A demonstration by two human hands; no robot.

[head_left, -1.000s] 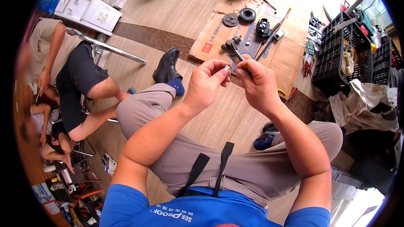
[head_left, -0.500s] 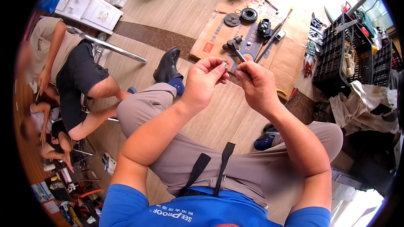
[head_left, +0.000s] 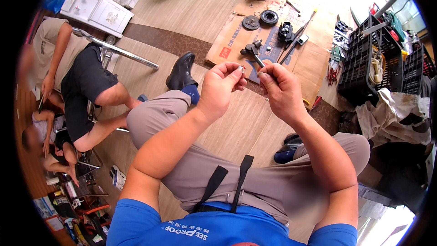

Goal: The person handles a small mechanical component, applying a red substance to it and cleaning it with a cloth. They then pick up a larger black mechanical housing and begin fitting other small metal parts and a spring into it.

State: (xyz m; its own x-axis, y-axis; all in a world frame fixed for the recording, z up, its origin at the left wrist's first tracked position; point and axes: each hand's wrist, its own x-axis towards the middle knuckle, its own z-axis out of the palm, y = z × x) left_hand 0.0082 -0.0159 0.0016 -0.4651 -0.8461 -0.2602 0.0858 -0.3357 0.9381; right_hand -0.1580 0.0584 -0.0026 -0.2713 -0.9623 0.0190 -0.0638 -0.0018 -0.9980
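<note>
My left hand [head_left: 217,90] is closed in a pinch on a small metal part [head_left: 242,69], which shows between thumb and forefinger. Beside it, a short gap to the right, my right hand [head_left: 283,92] is closed too, thumb pressed to the curled forefinger. Whatever lies in that grip is too small or hidden to make out. Just beyond the right fingertips is a dark piece with a rod-like handle [head_left: 258,58], partly covered by the hand. Both hands hover over the near edge of a flattened cardboard sheet [head_left: 314,70].
On the cardboard sit a black ring [head_left: 269,17], a dark disc [head_left: 251,22], a black mechanical part [head_left: 286,31] and long thin tools [head_left: 296,36]. Black crates [head_left: 364,59] stand at right. A seated person [head_left: 68,59] is at left, near a metal bar [head_left: 123,52].
My right hand has turned slightly, and its thumb now points up against the forefinger. My left hand has hardly moved and keeps its pinch on the small metal part.
</note>
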